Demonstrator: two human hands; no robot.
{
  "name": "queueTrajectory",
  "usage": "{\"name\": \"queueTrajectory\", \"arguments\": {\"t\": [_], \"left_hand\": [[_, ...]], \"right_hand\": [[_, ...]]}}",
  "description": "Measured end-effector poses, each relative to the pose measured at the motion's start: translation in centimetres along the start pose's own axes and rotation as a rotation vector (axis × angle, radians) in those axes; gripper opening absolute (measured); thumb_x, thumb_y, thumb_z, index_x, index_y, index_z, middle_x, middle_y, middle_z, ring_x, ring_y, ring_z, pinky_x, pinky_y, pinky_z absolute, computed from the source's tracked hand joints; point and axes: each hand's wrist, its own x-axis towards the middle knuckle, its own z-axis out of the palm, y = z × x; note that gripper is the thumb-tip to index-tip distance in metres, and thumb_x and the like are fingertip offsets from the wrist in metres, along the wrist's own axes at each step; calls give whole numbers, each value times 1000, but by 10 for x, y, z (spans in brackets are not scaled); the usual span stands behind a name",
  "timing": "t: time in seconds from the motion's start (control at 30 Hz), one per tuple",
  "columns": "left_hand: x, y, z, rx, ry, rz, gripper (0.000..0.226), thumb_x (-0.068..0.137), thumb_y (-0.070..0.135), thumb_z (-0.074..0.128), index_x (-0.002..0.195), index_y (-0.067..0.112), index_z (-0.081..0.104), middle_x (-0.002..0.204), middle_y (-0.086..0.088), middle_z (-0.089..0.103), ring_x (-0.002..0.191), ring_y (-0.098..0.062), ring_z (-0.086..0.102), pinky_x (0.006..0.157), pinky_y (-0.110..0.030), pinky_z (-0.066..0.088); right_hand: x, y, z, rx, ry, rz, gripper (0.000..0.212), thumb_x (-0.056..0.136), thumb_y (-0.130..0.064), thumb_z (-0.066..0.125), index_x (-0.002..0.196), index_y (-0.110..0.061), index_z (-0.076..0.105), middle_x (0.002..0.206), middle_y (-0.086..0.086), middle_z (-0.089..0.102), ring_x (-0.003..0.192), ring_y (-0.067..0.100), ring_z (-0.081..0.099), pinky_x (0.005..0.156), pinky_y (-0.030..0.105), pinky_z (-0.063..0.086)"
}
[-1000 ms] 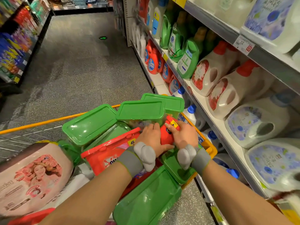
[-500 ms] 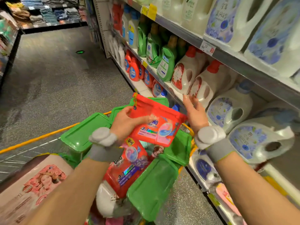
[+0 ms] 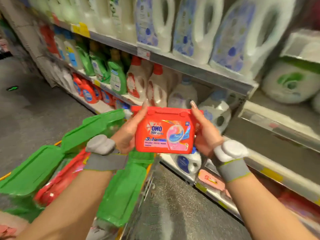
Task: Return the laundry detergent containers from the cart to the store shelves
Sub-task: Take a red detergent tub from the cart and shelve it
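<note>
Red OMO detergent pod box (image 3: 165,131) held up in mid-air between both hands, label facing the camera, lid edge on top, roughly level. Left hand (image 3: 127,132) grasping the box's left side, fingers curled behind it, thumb side toward the camera. Right hand (image 3: 205,134) grasping the right side, one fingertip raised above the top corner. Grey wristbands carrying white sensor pods on both wrists, left (image 3: 103,154) and right (image 3: 231,159). Box poised above the cart's right edge, in front of the store shelves (image 3: 199,71), not touching either. Below and left, shopping cart (image 3: 149,172) loaded with green-lidded tubs (image 3: 34,168) and another red pack (image 3: 60,182) between them. Behind the box, middle shelf lined with white jugs with red caps (image 3: 138,80) and green bottles (image 3: 116,78); upper shelf carrying large white jugs with blue floral labels (image 3: 192,30). Lower shelf showing red bottles (image 3: 88,94) further down the aisle. Grey speckled floor (image 3: 173,205) beneath. Much of the surroundings motion-blurred.
</note>
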Motion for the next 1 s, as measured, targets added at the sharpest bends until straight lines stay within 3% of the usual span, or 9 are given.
{"name": "queueTrajectory", "arguments": {"t": [0.13,0.3,0.4,0.43,0.53,0.63,0.8,0.93,1.0], "left_hand": [[26,-19,66,81,-69,-60,73,71,63,51,124,14,64,114,-14,71,100,-26,70,79,-45,59],[52,-65,143,64,-122,14,60,76,45,71,126,13,61,112,-13,72,97,-25,71,78,-41,59],[68,-110,184,62,-58,45,90,61,46,87,135,10,49,124,-15,65,111,-29,65,93,-49,54],[73,-129,194,68,-54,41,91,58,46,88,132,11,51,122,-13,67,107,-26,67,91,-47,55],[82,-187,221,62,-82,-18,53,71,30,71,121,18,57,104,-3,73,83,-12,72,65,-28,59],[101,-252,243,70,-95,-60,38,73,23,64,111,20,62,96,3,75,78,-5,71,61,-20,56],[142,-335,249,73,-98,-108,48,76,20,65,123,11,61,113,-7,72,89,-10,71,66,-20,56],[190,-412,245,91,-127,-56,40,83,15,63,122,9,61,108,-3,74,93,-10,71,69,-18,55],[214,-444,244,117,-129,-4,38,80,16,66,118,11,64,107,-4,74,97,-12,70,76,-20,55]], "right_hand": [[-31,-1,-68,60,95,-39,66,66,-61,62,114,-16,67,103,6,73,97,22,68,102,46,48],[-62,3,-147,215,174,-158,54,84,-39,60,123,-3,56,112,19,67,81,22,69,73,33,60],[-81,22,-208,214,229,-155,52,86,-32,62,127,0,56,113,18,68,84,23,70,70,30,59],[-86,31,-230,202,245,-149,49,87,-29,62,127,0,56,112,15,70,86,22,71,69,27,58],[-96,67,-286,209,247,-128,25,90,-14,59,115,-7,62,86,0,76,72,9,72,59,18,55],[-94,115,-341,165,319,-113,51,81,-19,67,129,-6,54,110,6,73,93,16,71,71,24,58],[-77,186,-400,133,378,-90,36,89,-14,61,124,-9,61,105,1,73,83,6,72,62,13,52],[-41,257,-450,23,457,-171,48,78,-32,70,123,-18,60,117,3,71,110,19,66,92,33,54],[-27,284,-470,-11,523,-193,58,71,-43,74,123,-23,60,118,-1,70,113,17,64,97,35,49]]}}
